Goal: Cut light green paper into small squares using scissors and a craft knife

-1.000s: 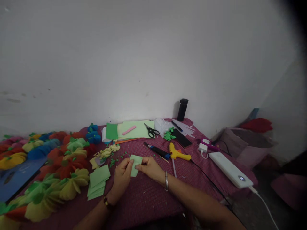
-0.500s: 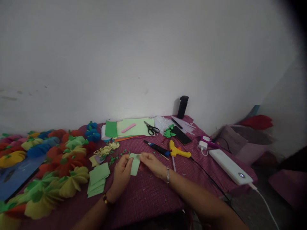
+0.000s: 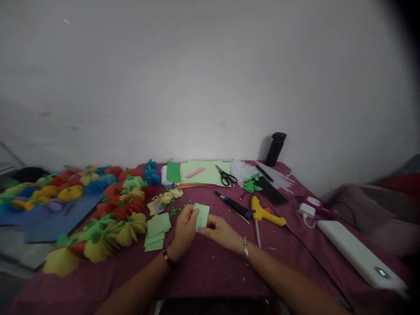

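Observation:
Between my two hands is a small pale green piece of felt or paper. My left hand pinches its left edge between thumb and fingers. My right hand has thumb and finger closed at the lower right corner of the same piece. A loose stack of similar pale green pieces lies on the table, left of my left hand. Tiny dark green scraps are scattered just beyond it, near a pile of pale yellow cut bits.
Colourful pumpkin-like crafts crowd the left side. Black scissors lie on green sheets at the back. A utility knife, yellow glue gun, phone, white power bank and black bottle stand or lie to the right.
The view has swung left, so everything sits further right in the picture. The green piece stays in both hands; my right hand's grip has moved down from its top corner to its lower one.

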A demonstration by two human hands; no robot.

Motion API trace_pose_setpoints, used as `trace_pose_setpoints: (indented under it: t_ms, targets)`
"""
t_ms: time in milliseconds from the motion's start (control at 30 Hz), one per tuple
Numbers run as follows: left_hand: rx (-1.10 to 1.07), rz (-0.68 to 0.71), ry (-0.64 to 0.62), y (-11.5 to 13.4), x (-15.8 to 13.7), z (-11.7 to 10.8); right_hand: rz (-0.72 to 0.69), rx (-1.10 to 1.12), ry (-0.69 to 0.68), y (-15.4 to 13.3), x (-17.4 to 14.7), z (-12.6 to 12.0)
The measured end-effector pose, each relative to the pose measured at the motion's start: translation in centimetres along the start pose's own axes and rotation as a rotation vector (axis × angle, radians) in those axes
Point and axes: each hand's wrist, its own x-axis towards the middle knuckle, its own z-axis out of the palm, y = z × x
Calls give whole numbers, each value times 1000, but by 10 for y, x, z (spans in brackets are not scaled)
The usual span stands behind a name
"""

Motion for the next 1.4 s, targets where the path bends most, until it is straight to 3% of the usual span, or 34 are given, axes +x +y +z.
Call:
trace_pose_setpoints:
  t_ms: [167,300,467,700,833,1000,1200,1300,1400]
  targets:
    - [-2,-54,-103,-4,-5,3,101,29,131,3,3,-10]
    - [18,-34,-159,-3,-6,2,50,-52,193,2,3,-19]
    - [37,-9,-296,-6,-3,2,-18,-210,158,-3,1,-25]
    - [-340,-332,-429,-13,-2,5,-38,-239,161,-9,-3,-24]
    - [-235,-225,-506,-14,-1,2,8,-175,41,-7,-3,-23]
    - [7,-38,-583,-1,-1,-6,-40,-279,129,-4,-3,-20]
    - [470,173,-511,23,-3,-19,-33,-265,83,-1,-5,-13]
    - [494,227,-405,29,3,-28,-6,-234,33,-3,-5,-11]
    - [469,196,-245,35,14,-54,25,-206,6,-2,-5,-11]
